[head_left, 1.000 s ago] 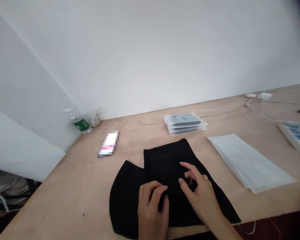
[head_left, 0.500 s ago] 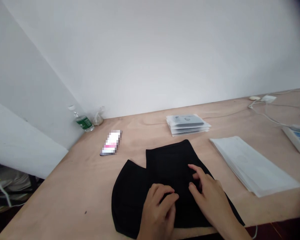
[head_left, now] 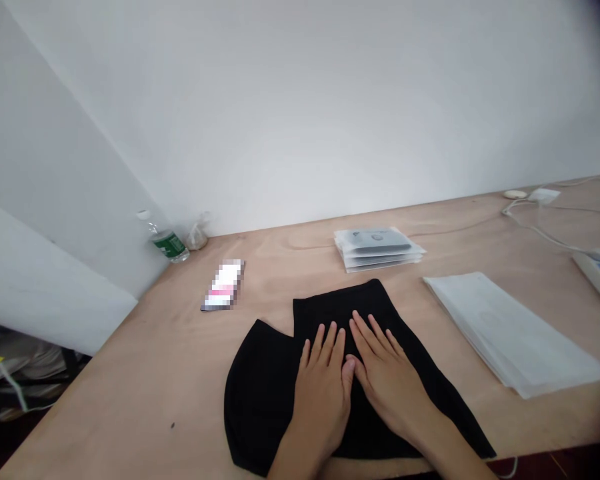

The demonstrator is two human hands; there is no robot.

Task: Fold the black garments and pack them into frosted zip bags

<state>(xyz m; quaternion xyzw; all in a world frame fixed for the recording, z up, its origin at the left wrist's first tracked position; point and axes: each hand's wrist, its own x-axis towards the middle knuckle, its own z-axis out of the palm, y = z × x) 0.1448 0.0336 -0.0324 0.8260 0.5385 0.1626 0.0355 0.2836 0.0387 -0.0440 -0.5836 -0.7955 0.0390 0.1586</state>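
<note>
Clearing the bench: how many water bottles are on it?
1: a green-labelled plastic water bottle in the far left corner of the plywood table, beside a clear bag.

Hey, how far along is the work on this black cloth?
The black fabric already lies folded in overlapping layers on the plywood table. In hand: the left hand and right hand lie flat on it, side by side. Apparently left: the stack of plastic packets and the pile of white sheets lie apart from the fabric, not yet touched.
</note>
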